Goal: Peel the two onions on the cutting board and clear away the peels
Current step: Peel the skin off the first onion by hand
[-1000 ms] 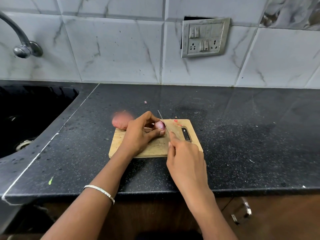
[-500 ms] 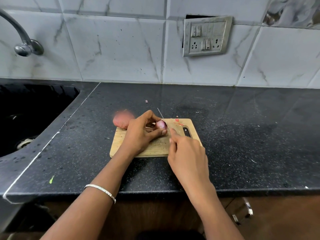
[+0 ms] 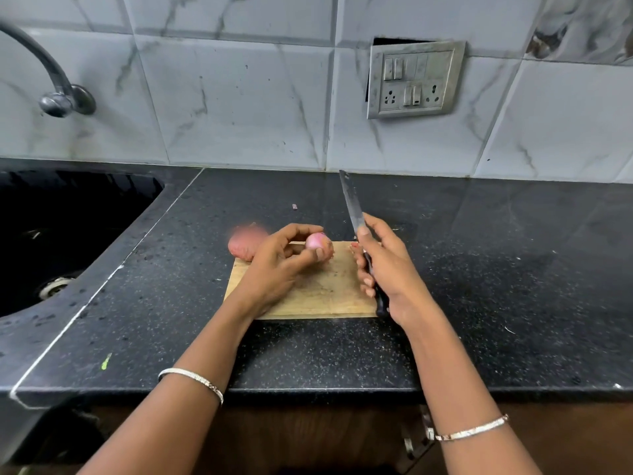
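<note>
A small wooden cutting board [image 3: 322, 293] lies on the black counter. My left hand [image 3: 277, 265] holds a pink onion [image 3: 317, 241] between thumb and fingertips, just above the board's far edge. A second, reddish onion [image 3: 245, 245] sits at the board's far left corner, partly behind my left hand. My right hand [image 3: 387, 269] grips the black handle of a knife [image 3: 352, 207], whose blade points up and away, clear of the onion. A small red peel scrap [image 3: 354, 246] lies on the board by my right fingers.
A black sink [image 3: 61, 234] is set into the counter at left, with a tap [image 3: 51, 84] above it. A switch and socket plate [image 3: 414, 80] hangs on the tiled wall. A tiny onion bit [image 3: 294, 206] lies on the counter behind the board.
My right hand has lifted the knife off the onion and raised its blade upward. My left hand has turned the onion and lifted it slightly off the board.
</note>
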The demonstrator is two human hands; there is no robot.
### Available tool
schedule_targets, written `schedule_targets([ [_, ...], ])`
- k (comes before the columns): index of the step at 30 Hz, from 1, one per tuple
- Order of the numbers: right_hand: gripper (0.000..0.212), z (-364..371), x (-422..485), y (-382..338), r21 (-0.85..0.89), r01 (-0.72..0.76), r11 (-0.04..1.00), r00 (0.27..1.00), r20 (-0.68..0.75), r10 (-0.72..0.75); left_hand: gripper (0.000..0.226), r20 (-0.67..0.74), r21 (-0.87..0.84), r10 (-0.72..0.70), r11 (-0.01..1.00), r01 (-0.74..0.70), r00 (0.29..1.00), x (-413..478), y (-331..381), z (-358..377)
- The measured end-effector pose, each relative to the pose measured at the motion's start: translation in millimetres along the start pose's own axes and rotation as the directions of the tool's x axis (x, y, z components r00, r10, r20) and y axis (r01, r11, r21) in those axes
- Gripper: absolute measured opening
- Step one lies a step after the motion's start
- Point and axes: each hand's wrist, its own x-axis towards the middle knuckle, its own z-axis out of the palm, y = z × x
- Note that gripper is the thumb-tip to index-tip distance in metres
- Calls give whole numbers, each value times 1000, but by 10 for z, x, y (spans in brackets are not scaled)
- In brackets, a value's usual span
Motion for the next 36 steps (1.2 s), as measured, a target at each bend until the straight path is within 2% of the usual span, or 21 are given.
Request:
schedule_targets([
  [2,27,54,-43,12,-83,65,994,996,70,-60,27,0,-149,-40,988,40,999,-10,47,1],
  [5,34,109,-73,-3,-54,139,989,984,123,-131,27,36,-398,-112,910,117,993,-20,61,-23],
  [11,55,227,-126,26,-39,118,992,972,210,-107,40,-29,-522,-145,846,109,989,26,62,52],
  [15,51,305,-144,39,30,113,993,971,210,-117,49,-162,-486,-234,865,129,959,65,105,178],
  [21,49,366,-160,83,41,162,986,975,150,-166,73,-315,-503,-380,844,186,870,144,203,431],
  [26,49,372,-169,99,25,164,986,979,122,-165,74,-305,-512,-366,842,172,879,155,194,435],
  [36,49,353,-216,84,48,177,983,969,165,-183,58,-300,-562,-406,806,184,863,166,172,434],
])
